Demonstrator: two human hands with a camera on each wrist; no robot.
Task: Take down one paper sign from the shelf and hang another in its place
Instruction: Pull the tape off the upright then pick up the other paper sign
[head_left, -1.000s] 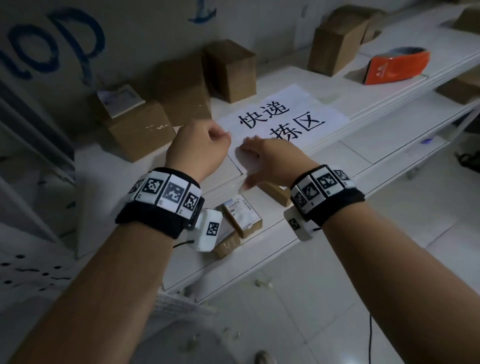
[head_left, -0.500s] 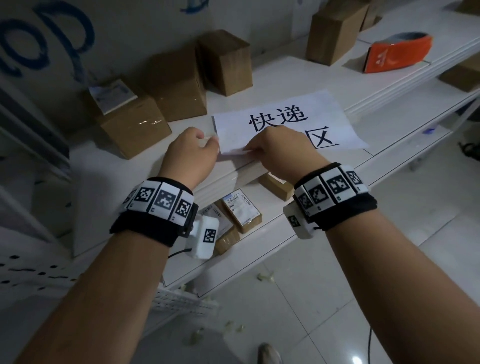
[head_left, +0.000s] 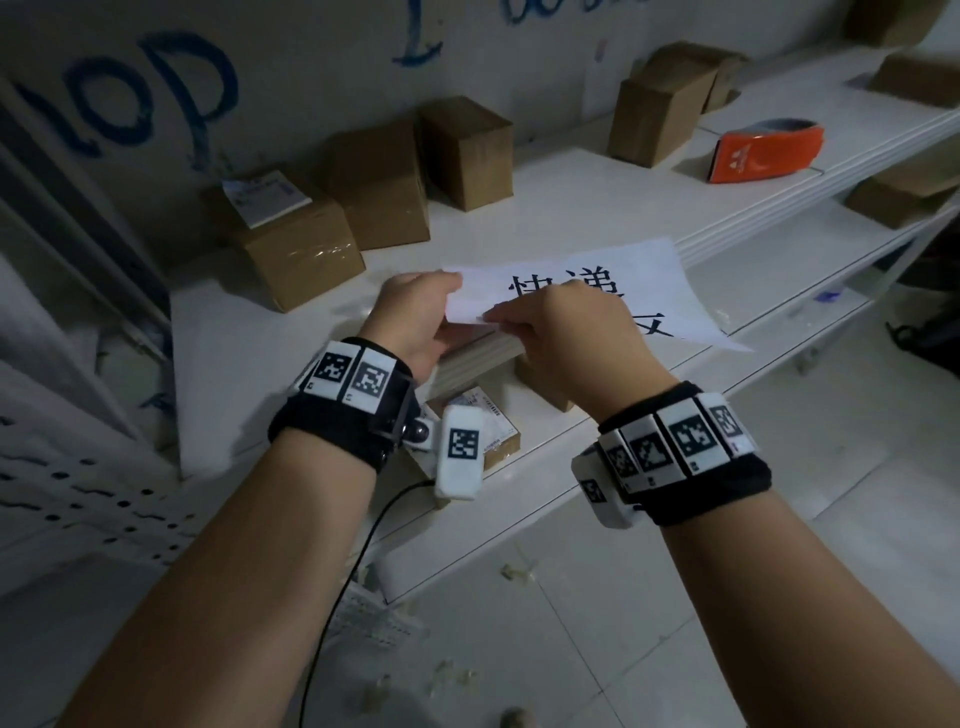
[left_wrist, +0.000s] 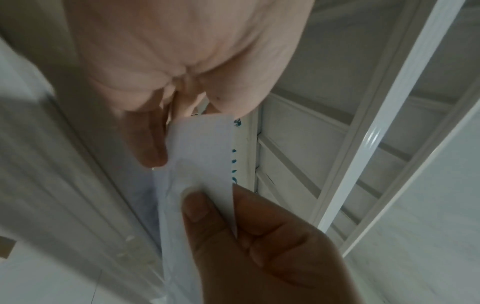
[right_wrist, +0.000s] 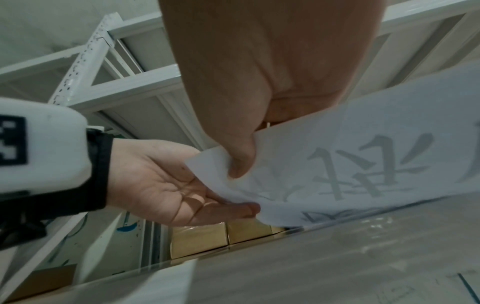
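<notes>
A white paper sign with black printed characters is held just above the front edge of the white shelf. My left hand pinches its left edge, thumb on top. My right hand pinches the same end a little further in, hiding part of the print. In the left wrist view the paper sign runs from my left hand down to my right hand. From below, the right hand has its thumb on the sign; the left hand lies palm up at its edge.
Several brown cardboard boxes stand along the back of the shelf, more at the far right. An orange object lies on the shelf to the right. Small labelled boxes sit on the lower shelf under my wrists. Scraps litter the floor.
The sign lay flat over the shelf's front edge with my hands at its left corner. Both hands have since taken hold of that end and lifted it off the shelf.
</notes>
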